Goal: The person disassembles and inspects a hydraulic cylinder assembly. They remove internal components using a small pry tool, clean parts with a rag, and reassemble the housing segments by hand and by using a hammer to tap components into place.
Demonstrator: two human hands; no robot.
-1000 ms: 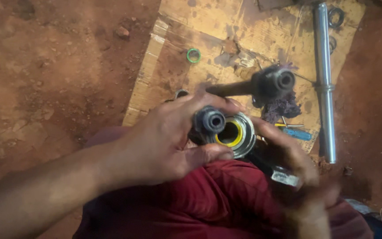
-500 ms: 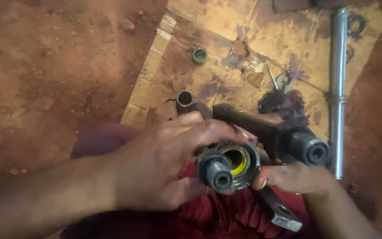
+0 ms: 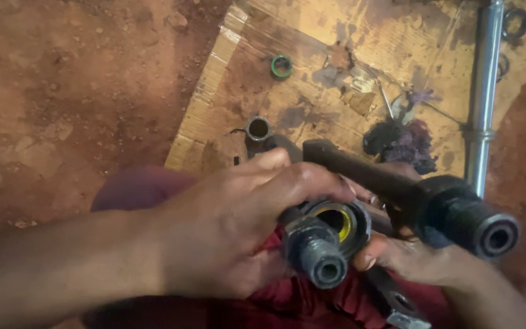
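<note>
Left hand (image 3: 226,237) fingers close around the threaded fitting (image 3: 318,256) over the lap; right hand (image 3: 421,259) fingers support it beneath. Keep the fitting square to the yellow-lined ring (image 3: 339,219).

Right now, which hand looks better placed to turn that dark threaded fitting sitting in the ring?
Probably the left hand: its fingers already wrap the threaded fitting and ring. The right hand lies underneath, supporting.
</note>
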